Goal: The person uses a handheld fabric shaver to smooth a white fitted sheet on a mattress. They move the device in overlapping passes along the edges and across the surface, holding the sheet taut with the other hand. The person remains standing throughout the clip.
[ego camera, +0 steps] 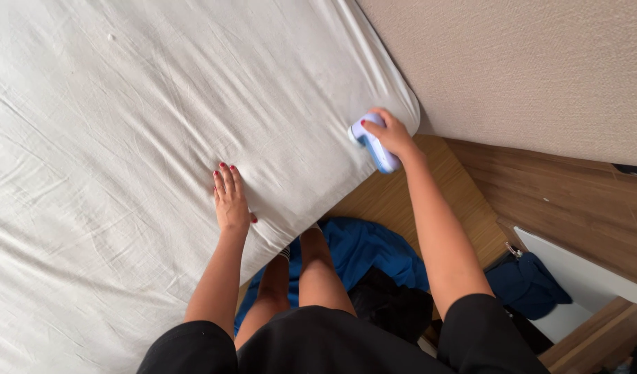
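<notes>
White cotton, creased and slightly crumpled, covers the mattress as a fitted bed sheet [138,125] that fills the left and far part of the view. The left hand [230,201] lies flat on it near the bed's edge, fingers straight and released, holding nothing; pressed down this way it appears to keep the cloth taut and steady. The right hand [391,135] is closed around a small pale-blue and white handheld fabric shaver [374,145], gripping its handle with the head end turned toward the sheet at the mattress's right corner, just touching the cloth there, so the head can meet the fabric. The corner sits close beside a beige textured wall [526,69]. Below the corner runs a wooden floor [401,201], and on it, near the person's bare legs, lies a rumpled bright-blue garment [367,249] with a dark cloth beside it. Further right, a navy cloth [526,284] rests against a white panel.
</notes>
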